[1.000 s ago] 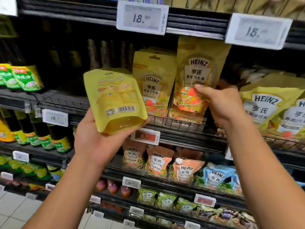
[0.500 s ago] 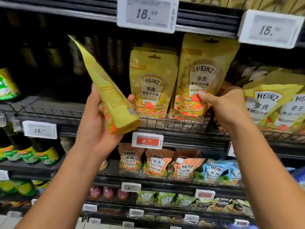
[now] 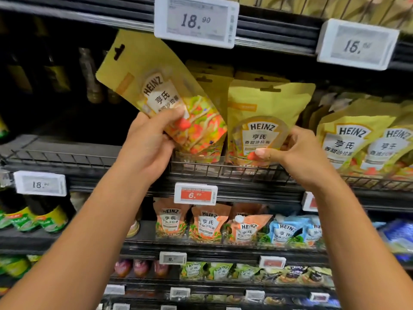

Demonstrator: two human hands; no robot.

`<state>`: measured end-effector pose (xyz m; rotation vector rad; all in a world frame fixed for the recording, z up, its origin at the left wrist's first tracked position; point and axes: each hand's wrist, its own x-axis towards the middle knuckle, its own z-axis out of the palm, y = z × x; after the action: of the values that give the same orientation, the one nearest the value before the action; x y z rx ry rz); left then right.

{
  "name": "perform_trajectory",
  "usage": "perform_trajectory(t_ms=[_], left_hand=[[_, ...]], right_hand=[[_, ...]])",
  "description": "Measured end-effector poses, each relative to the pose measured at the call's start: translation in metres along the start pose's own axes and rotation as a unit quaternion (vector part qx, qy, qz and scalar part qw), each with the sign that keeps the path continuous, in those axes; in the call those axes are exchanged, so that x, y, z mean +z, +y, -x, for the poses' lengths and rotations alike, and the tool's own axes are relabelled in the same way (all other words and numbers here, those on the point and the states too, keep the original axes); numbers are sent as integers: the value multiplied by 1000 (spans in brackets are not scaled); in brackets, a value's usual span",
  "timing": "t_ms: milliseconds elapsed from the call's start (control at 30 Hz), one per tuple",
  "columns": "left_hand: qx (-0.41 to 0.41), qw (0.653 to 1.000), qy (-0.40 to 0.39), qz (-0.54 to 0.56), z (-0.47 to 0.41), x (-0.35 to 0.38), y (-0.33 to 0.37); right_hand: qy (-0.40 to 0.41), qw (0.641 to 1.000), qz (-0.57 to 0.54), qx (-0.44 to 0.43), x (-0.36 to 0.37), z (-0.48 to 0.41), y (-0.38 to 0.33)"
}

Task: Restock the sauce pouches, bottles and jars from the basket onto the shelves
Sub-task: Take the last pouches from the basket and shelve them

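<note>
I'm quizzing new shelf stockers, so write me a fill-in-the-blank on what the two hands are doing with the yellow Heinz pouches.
1. The left hand grips a yellow Heinz sauce pouch whose top leans to the ____.
2. The right hand pinches a second yellow Heinz pouch standing ____ behind the black wire shelf rail.
3. The white price tag just above the tilted pouch reads ____.
Missing words: left; upright; 18.90

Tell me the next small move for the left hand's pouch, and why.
Probably straighten the tilted pouch in the left hand and lower it behind the wire rail, beside the upright pouch the right hand holds; its base hangs above the rail.
</note>
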<state>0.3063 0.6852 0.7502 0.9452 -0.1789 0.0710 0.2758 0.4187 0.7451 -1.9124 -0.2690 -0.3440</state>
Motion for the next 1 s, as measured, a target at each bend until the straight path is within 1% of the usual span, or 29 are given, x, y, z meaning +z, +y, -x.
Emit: perform_trajectory(t_ms=[100, 167, 267, 400, 433, 500, 600, 733, 833, 900, 1000], left_hand=[[18, 998, 25, -63, -14, -1, -6], [35, 988, 52, -138, -22, -3, -10], [79, 961, 76, -255, -29, -5, -18], [131, 917, 114, -358, -32, -3, -24], [141, 908, 117, -378, -32, -2, -24], [163, 899, 117, -390, -33, 0, -23], [213, 899, 92, -372, -32, -1, -20], [265, 905, 23, -332, -29, -7, -20], [287, 903, -27, -319, -28, -10, -18], [262, 902, -48, -339, -27, -14, -16], [190, 895, -65, -398, -27, -20, -16]], right_hand=[[-35, 999, 27, 13, -4, -5, -5], [-57, 997, 45, 17, -7, -8, -8], [-68, 996, 62, 20, -8, -11, -10], [-69, 995, 72, 26, -10, -12, -6], [-67, 994, 79, 25, -10, -11, -6], [-65, 994, 82, 26, -12, -11, -4], [-66, 995, 78, 23, -11, -9, -3], [-59, 995, 84, 21, -11, -7, -2], [-57, 994, 88, 16, -12, -6, -1], [-60, 995, 80, 12, -12, -5, -1], [-58, 996, 69, 9, -11, -5, -2]])
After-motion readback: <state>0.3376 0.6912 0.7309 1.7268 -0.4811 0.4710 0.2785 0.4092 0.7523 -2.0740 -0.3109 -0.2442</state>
